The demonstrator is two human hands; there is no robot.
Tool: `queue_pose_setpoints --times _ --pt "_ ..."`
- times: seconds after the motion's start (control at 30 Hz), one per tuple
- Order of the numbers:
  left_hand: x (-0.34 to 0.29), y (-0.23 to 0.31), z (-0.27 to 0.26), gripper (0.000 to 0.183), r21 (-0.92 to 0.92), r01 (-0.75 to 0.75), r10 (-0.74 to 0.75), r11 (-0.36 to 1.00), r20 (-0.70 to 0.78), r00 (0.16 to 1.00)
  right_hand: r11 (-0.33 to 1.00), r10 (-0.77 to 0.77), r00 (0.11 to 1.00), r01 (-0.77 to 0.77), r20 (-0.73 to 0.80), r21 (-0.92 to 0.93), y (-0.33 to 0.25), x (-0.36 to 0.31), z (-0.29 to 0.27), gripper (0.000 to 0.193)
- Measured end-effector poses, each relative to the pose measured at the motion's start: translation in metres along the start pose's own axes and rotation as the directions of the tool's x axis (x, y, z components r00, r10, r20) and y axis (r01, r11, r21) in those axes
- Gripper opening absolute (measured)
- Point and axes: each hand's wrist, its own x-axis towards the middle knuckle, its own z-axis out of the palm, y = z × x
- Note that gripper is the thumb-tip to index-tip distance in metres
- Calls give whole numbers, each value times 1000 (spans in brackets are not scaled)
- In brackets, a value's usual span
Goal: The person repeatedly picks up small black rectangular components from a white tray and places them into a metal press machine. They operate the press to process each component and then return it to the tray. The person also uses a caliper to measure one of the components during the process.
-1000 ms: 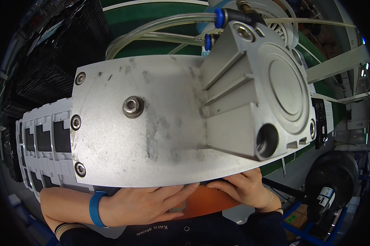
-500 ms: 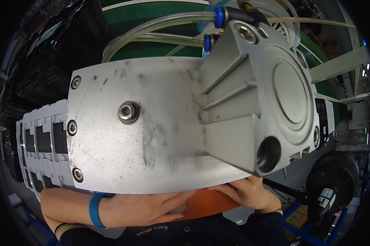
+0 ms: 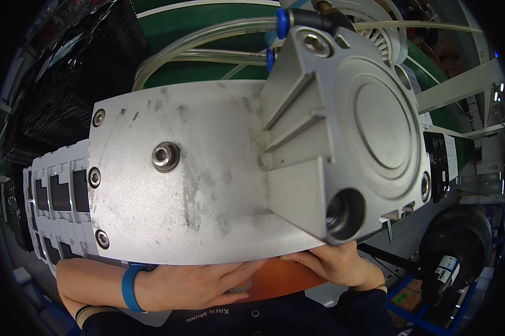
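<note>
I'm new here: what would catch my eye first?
A big silver metal plate fills the middle, a ribbed metal block at its right end. Below it, the left hand and right hand show, partly hidden behind the plate. Two clear hoses with blue collars curve above.

Surface: green bench (image 3: pixel 168 28) (partly blocked from view) | far side: white caged round unit (image 3: pixel 382 45), seemingly standing on it

the person's left hand (image 3: pixel 188 287), a blue band (image 3: pixel 132 287) at its wrist, and right hand (image 3: pixel 345 266) are partly hidden behind a big silver plate (image 3: pixel 224 173), so i can't tell their grip. a finned metal block (image 3: pixel 384 123) stands at its right end; clear tubes (image 3: pixel 235 24) curve beyond.
</note>
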Motion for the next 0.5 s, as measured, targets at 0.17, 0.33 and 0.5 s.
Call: queue_pose_setpoints --times 0.17,0.33,0.5 --pt "-1 0 0 67 26 4 -4 1000 -3 1000 1000 6 1000 -6 -9 12 1 0 1 37" --pt "0 -1 -1 66 41 -4 5 999 -21 1000 1000 0 1000 0 -15 2 1 0 1 36" --pt "0 -1 0 66 12 -6 6 1000 -20 1000 999 -20 1000 19 -21 -31 0 1 1 36"
